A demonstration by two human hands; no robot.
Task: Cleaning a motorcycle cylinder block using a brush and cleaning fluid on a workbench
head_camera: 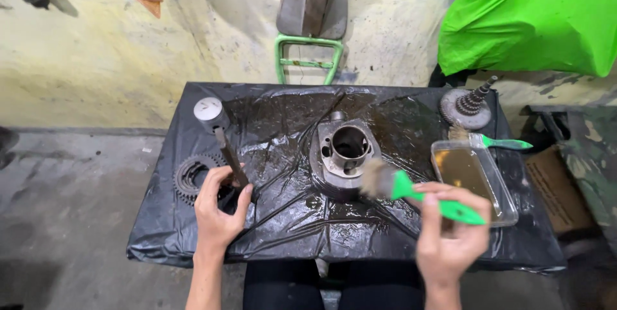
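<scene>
Our left hand [218, 210] reaches up over the near edge of the desk toward its left side, bare forearm straight, palm down, fingers and thumb curled closed around something dark. Our right hand [450, 233] hangs above the near edge toward the right corner, its back facing us, wrist bent slightly inward, fingers pinched shut around a handle. The two hands are well apart.

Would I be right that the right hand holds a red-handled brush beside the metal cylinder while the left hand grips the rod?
Not quite: the head view shows the brush in the right hand has a green handle, not red. It is beside the metal cylinder, and the left hand does grip the rod.
</scene>
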